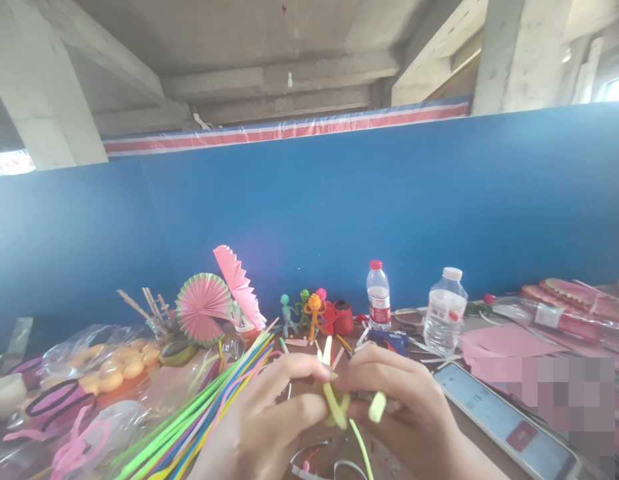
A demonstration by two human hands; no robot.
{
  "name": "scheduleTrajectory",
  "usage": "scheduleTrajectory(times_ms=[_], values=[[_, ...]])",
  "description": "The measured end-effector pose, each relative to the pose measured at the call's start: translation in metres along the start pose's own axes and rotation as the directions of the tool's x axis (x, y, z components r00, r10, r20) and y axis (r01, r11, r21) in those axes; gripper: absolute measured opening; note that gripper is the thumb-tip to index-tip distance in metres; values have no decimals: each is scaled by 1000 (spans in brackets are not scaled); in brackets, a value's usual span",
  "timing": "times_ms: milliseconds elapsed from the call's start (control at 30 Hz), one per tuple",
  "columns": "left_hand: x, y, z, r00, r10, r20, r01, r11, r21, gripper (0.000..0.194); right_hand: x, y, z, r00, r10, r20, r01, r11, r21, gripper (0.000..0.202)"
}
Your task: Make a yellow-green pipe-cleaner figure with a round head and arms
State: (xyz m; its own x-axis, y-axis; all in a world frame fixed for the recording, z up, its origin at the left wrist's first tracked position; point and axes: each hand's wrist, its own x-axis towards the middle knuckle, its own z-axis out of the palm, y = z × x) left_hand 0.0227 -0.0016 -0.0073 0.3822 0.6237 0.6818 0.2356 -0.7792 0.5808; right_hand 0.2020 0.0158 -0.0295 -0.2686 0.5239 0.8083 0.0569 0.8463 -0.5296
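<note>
In the head view, my left hand (pixel 282 400) and my right hand (pixel 399 390) meet low in the middle, over the brown table. Between their fingertips is a bent and looped yellow pipe cleaner (pixel 335 405), pinched from both sides. One thick pale yellow end (pixel 378 407) sticks out beside the right fingers, and a thin strand hangs below. Blur hides how the loops join. Left of my left hand lies a bundle of long pipe cleaners (pixel 199 410) in green, blue, yellow, purple and pink.
Small coloured figures (pixel 315 313) stand behind my hands, near a red-capped bottle (pixel 379 300) and a white-capped bottle (pixel 445 317). A phone (pixel 504 420) lies at the right. Pink paper fans (pixel 203 308) and plastic-wrapped orange pieces (pixel 122 370) are at the left. A blue partition (pixel 309 200) rises behind.
</note>
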Motion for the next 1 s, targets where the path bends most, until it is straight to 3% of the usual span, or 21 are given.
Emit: scheduleTrajectory(times_ms=[133, 233, 367, 533, 733, 833, 900, 1000], values=[[2, -4, -8, 989, 131, 74, -141, 978, 157, 27, -1, 0, 2, 999, 36, 5, -36, 997, 62, 30], [3, -6, -14, 982, 154, 111, -177, 953, 245, 25, -2, 0, 2, 999, 51, 12, -51, 996, 76, 22], [2, -6, -17, 975, 142, 169, -180, 956, 232, 29, -3, 2, 3, 998, 64, 22, -65, 995, 78, 10], [-1, -11, -13, 986, 143, 84, -158, 965, 210, 33, -4, 3, 4, 997, 71, 0, -71, 996, 55, 10], [-9, -21, -7, 994, 111, 21, -112, 993, 48, 38, -1, -2, 7, 996, 62, -61, -59, 997, 53, 6], [-10, -20, -5, 997, 77, 32, -77, 997, 4, 36, -2, -3, 10, 984, 132, -116, -126, 990, 59, 8], [-8, -17, -2, 1000, 15, 22, -14, 999, -41, 34, -4, -3, 13, 966, 220, -133, -212, 975, 73, 14], [-1, -12, 3, 984, -177, -23, 165, 950, -266, 27, -7, -3, 16, 931, 337, -139, -313, 935, 169, 20]])
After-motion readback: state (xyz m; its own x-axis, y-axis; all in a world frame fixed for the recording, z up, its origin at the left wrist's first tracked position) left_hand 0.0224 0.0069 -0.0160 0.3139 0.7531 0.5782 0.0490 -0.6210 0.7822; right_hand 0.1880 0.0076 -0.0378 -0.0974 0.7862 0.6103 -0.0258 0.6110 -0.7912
